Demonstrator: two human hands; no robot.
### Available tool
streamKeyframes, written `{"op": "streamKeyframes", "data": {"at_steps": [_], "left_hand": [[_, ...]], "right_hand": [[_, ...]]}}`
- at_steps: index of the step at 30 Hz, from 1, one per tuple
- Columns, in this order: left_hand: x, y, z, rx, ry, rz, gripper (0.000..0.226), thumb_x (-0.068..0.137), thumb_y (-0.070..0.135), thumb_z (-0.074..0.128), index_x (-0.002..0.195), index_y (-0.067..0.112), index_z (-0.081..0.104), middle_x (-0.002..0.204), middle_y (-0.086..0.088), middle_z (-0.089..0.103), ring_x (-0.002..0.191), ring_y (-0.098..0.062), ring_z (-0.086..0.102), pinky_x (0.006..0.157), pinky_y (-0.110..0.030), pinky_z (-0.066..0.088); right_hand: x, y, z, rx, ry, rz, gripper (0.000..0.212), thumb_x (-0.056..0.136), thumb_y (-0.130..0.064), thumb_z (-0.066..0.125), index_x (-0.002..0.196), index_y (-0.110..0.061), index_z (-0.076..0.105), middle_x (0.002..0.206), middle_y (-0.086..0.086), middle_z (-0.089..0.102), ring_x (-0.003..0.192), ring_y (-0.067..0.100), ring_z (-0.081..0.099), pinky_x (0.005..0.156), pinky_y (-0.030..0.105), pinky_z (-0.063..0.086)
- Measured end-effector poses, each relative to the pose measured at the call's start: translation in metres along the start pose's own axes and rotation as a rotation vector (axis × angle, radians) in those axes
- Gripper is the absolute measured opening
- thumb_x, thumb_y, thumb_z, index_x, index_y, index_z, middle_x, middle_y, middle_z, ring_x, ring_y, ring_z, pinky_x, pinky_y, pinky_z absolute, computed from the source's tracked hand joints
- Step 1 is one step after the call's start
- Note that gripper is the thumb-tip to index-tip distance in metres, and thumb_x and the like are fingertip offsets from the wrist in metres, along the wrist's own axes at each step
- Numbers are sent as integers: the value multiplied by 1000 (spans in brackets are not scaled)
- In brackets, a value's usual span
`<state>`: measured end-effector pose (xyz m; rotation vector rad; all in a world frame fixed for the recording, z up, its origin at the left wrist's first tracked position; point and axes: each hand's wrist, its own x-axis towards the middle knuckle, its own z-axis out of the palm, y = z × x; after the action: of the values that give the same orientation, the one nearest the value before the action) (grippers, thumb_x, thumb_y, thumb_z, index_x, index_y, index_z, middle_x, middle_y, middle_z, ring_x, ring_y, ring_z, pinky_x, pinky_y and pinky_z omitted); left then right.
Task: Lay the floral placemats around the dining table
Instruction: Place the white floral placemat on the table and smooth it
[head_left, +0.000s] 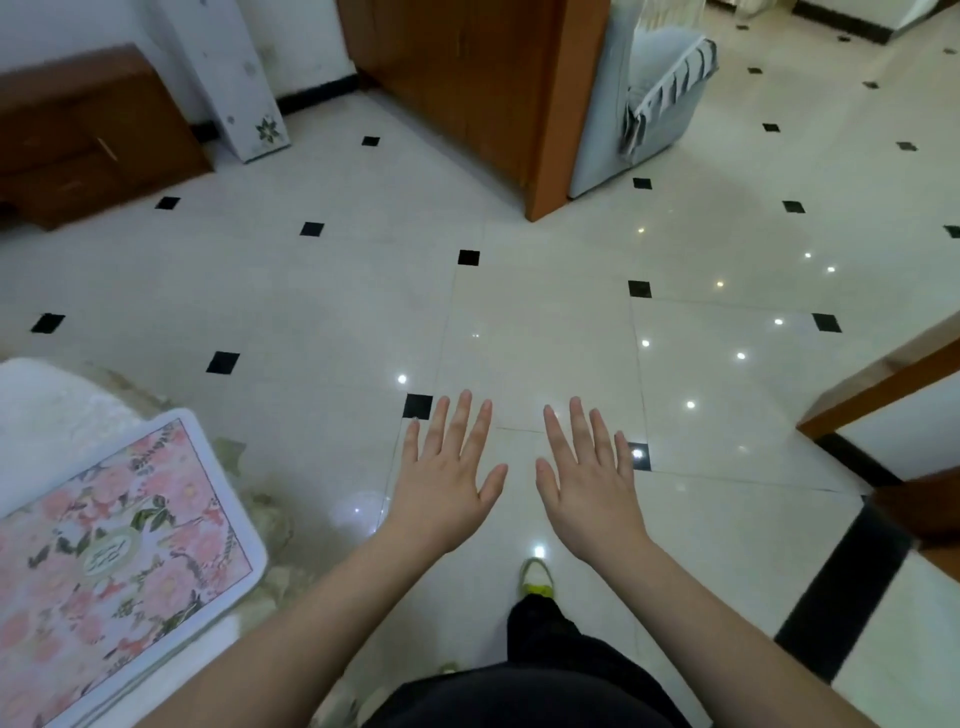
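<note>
Out in front of me, over the shiny tiled floor (519, 322), both hands are held flat with the backs up and the fingers spread straight. My left hand (448, 478) and my right hand (589, 480) sit side by side, thumbs pointing toward each other with a gap between them, and neither one is holding or touching anything. Bare forearms run back from them toward the bottom of the view.

Below the hands I can see dark trousers (550, 670) and the toe of one pale shoe with a yellow-green band (535, 574) planted on the floor.

Off to my left, well apart from the hands, a floral placemat (119, 566) lies flat on the worktop (47, 415), which has a white cover. It is pink with flowers, green leaves, a small oval label in the middle and a white border with rounded corners; edges showing under its near side suggest more mats beneath, though I cannot tell how many.

Farther out, a wooden partition (498, 93) stands on the floor ahead, with a pale covered seat (649, 98) just beside it on the right. A low wooden cabinet (88, 135) sits at the far left, and a wooden frame (878, 384) reaches in at the right edge.
</note>
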<state>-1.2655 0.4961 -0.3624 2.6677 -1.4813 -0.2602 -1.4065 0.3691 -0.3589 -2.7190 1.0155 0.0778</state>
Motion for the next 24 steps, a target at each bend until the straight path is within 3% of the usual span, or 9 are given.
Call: {"op": "streamKeyframes", "data": {"at_steps": [7,17,24], "left_hand": [[62,12,-12,-15,-17,-164,72,95,62,4,143,33,-41,153,6,-42,150,-20,-26,122,-49,-7],[80,-23,-33,-19,26,-450,69,95,60,0,143,32,-41,160,4,-33,148,-19,-28,123,-46,-8],[80,-79,-36,-61,120,-678,71,100,55,14,159,22,-4,167,-4,-9,154,-23,-9,123,-48,2]], "right_hand": [[95,25,-22,12,-22,-177,62,96,-51,2,152,-37,-23,162,-3,-25,151,18,-19,117,39,-21],[186,-4,-26,-8,-69,-406,60,102,-46,10,146,-33,-29,164,0,-20,152,21,-15,122,44,-11],[221,-74,-15,-75,-85,-606,62,102,-45,14,155,-28,-13,166,1,-13,153,22,-9,120,44,-10]]}}
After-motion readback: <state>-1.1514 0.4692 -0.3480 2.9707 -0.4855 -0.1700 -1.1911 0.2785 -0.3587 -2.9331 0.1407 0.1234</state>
